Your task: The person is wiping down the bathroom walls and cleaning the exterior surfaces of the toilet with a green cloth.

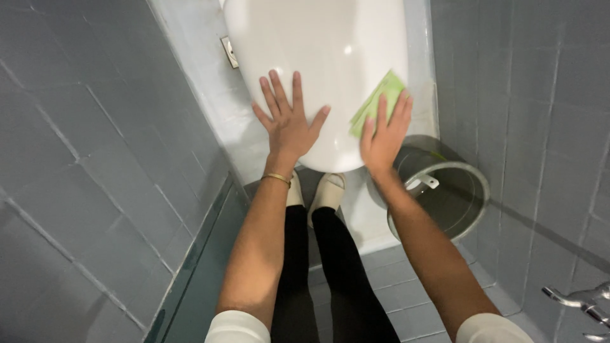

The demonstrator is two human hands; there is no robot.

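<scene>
**Ana:** Grey square tiles [95, 159] cover both walls and the floor, seen from the head camera looking straight down. What sits in the middle?

**Ben:** A glossy white plastic toilet lid [318, 57], closed, on a pale raised step [210, 95]. Both bare hands rest on its front end.

**Ana:** How is the left hand [289, 124] placed?

**Ben:** Flat, palm down, fingers spread wide on the lid, gripping nothing. A thin gold bangle [276, 178] circles that wrist.

**Ana:** And the right hand [384, 133]?

**Ben:** Also flat, fingers stretched out, pressing a folded light green cleaning cloth [379, 101] against the lid near its right edge. The cloth pokes out above the fingertips. The fingers lie on it rather than curl around it.

**Ana:** Are the hands together?

**Ben:** Apart, side by side, with bare lid between them.

**Ana:** What else is around?

**Ben:** A round shiny metal bin [445, 184] stands just right of the toilet, under the right forearm, with a white handle inside its rim. Cream shoes [327, 190] and black trouser legs [337, 267] show below the lid. A chrome tap fitting [581, 298] juts in at the lower right corner.
</scene>
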